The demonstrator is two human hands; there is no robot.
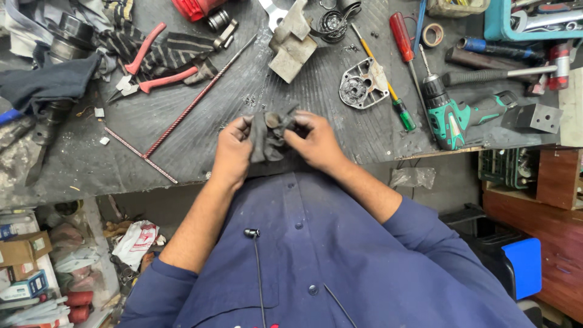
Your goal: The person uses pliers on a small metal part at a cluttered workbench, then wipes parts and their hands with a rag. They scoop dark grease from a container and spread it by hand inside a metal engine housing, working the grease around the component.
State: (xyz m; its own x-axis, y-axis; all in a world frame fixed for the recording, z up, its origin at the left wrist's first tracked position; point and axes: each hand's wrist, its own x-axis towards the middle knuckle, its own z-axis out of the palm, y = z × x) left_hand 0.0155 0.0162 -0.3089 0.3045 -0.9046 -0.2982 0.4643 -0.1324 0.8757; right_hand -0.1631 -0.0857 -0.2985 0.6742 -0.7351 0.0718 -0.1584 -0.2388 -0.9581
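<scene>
Small round metal part (272, 119) is wrapped in a dark grey rag (267, 141) and gripped by both left hand (232, 152) and right hand (316, 143) over the grimy bench (182, 130); wiping looks midway, rag not yet set down.

**Where things lay on your bench**

Your left hand (232, 152) and right hand (316, 144) met at the bench's (182, 140) near edge, both gripping a rag (268, 135) around a small part (272, 119). Left of them lay two crossed rods (176, 124), with pliers (149, 71) behind those. To your right lay the drill (461, 115), a screwdriver (405, 51) behind it, and a cover plate (363, 85) between drill and hands.
</scene>
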